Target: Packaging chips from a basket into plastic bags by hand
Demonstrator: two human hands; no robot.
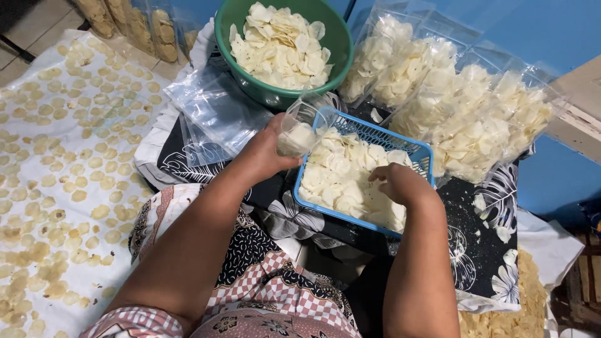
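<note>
My left hand (266, 153) holds a clear plastic bag (299, 128) with a few white chips in its bottom, at the left rim of a blue plastic basket (423, 152). My right hand (400, 183) rests knuckles-up on the pile of thin white chips (341, 172) inside that basket, its fingers curled into the chips. Whether it has any chips pinched is hidden. A green bowl (338, 44) heaped with the same white chips stands just beyond the basket.
Several filled clear bags of chips (463, 106) lean at the back right. Empty clear bags (216, 112) lie left of the bowl. A white sheet (125, 81) on the left carries many yellowish chips spread flat. A black leaf-patterned cloth (488, 250) covers the work spot.
</note>
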